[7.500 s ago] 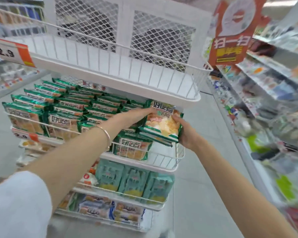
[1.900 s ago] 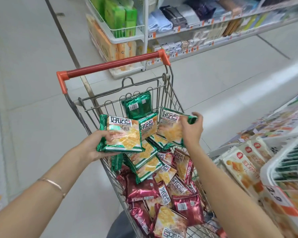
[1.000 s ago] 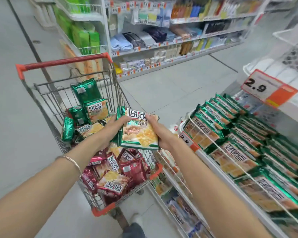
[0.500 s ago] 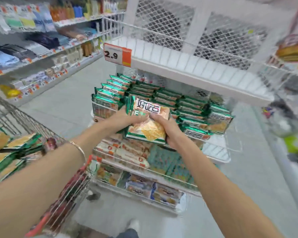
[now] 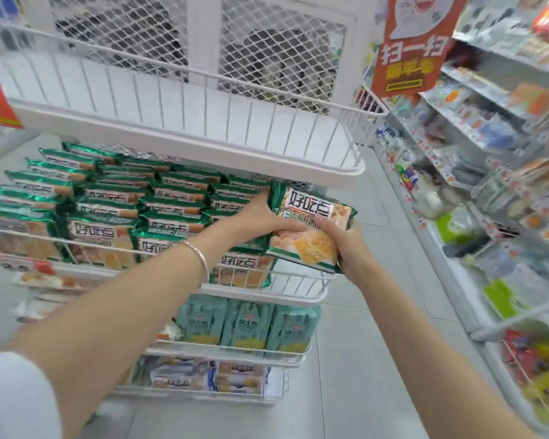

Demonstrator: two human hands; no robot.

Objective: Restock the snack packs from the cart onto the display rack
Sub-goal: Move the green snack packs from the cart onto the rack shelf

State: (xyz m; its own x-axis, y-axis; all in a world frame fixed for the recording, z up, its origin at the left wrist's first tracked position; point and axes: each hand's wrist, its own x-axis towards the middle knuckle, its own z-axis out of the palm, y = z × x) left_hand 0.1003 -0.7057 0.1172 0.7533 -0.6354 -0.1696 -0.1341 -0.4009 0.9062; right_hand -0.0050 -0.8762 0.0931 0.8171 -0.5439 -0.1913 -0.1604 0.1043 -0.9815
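Both my hands hold a small stack of green snack packs [image 5: 308, 229] over the right end of the white wire display rack's second shelf [image 5: 301, 288]. My left hand [image 5: 260, 217] grips the stack's left edge, thumb across the front. My right hand [image 5: 346, 245] supports its lower right corner from beneath. Rows of the same green packs [image 5: 114, 204] fill the shelf to the left. One pack [image 5: 241, 267] stands at the shelf front just below the stack. The cart is out of view.
The rack's top basket [image 5: 184, 122] hangs just above the stack. Teal packs [image 5: 244, 321] sit on the shelf below and more packs on the bottom shelf [image 5: 203, 375]. A store shelf with mixed goods [image 5: 488, 191] lines the right side; an orange sign [image 5: 409, 49] hangs above it.
My view has swung right, away from the cart. Both hands have carried the green packs from in front of the rack to the right end of the second shelf.
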